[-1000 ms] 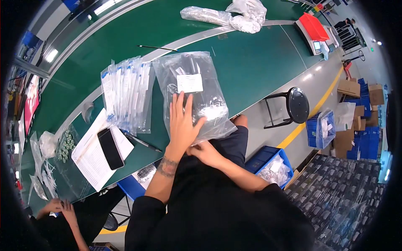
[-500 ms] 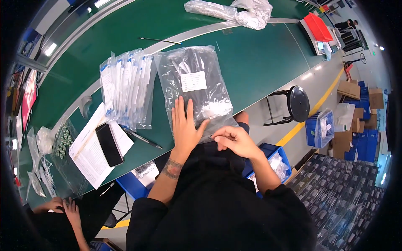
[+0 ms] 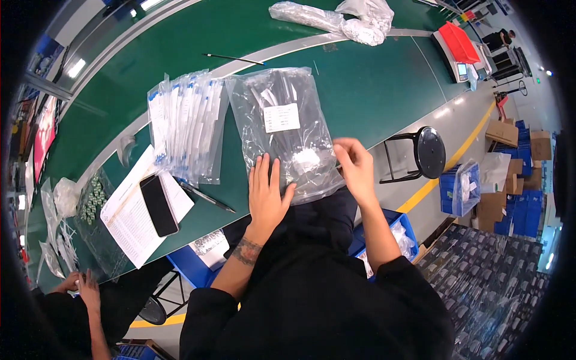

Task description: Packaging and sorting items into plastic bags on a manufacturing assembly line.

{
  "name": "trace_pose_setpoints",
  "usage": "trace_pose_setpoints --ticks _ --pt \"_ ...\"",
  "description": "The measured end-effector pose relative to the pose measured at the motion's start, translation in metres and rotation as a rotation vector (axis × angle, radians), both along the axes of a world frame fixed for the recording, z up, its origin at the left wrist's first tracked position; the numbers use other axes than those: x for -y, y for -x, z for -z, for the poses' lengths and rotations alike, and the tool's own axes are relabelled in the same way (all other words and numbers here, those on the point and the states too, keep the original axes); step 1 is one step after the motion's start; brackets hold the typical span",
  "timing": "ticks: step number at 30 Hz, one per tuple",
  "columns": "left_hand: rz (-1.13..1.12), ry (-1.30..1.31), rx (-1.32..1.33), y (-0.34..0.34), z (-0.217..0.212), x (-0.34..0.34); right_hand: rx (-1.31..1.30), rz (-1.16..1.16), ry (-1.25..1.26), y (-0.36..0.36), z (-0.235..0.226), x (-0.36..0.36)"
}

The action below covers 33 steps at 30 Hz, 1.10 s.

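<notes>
A large clear plastic bag (image 3: 258,135) with a white printed label (image 3: 281,117) lies flat on the green table in front of me. My left hand (image 3: 268,197) rests on the bag's near left part, palm down with fingers spread. At the bag's right edge, my right hand (image 3: 359,170) has its fingers curled in and its thumb and fingertips pinching the plastic. Whatever is inside the bag is hard to make out through the glare. Left of it lies a row of overlapping slim clear bags (image 3: 189,129) with blue-tipped contents.
A black phone (image 3: 158,207) lies on printed sheets (image 3: 128,219), with a pen (image 3: 207,198) beside them. Farther off are a thin stick (image 3: 233,59), plastic wrap (image 3: 360,27) and a scale with a red tray (image 3: 458,42). A black stool (image 3: 430,152) stands right. Another person's hands (image 3: 84,288) show lower left.
My right hand has moved from the bag's near edge up and right to its right edge. My left hand stays flat on the bag. The other person's hands have shifted slightly.
</notes>
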<state>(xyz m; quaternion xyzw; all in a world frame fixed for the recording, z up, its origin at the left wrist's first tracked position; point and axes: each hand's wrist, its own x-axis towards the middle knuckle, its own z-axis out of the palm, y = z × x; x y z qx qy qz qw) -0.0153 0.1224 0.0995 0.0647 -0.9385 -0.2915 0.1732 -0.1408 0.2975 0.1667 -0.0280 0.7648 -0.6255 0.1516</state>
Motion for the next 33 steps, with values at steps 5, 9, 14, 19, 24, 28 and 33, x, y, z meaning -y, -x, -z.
trace_pose_setpoints --ticks 5,9,14,19,24,28,33 --pt "-0.002 0.021 0.022 -0.001 -0.002 -0.001 -0.645 -0.087 -0.426 0.018 0.029 0.034" --pt "0.009 0.045 0.023 -0.002 0.004 -0.001 -0.752 -0.099 -0.51 0.012 0.056 0.042" --pt "0.111 -0.029 -0.034 -0.009 -0.023 -0.006 -0.738 -0.105 -0.46 0.018 0.058 0.027" --pt "0.24 0.069 -0.101 -0.025 -0.022 0.002 -0.385 -0.102 -0.208 0.026 0.039 -0.004" --pt "0.279 -0.063 -0.149 -0.016 -0.05 0.02 -0.147 0.049 -0.055 -0.003 0.036 -0.052" --pt "0.248 -0.175 -0.203 0.022 -0.095 0.028 -0.36 -0.36 -0.078 -0.049 -0.006 -0.067" --pt "0.309 -0.18 -0.162 0.061 -0.124 0.011 -0.701 -0.479 -0.069 -0.057 -0.008 -0.009"
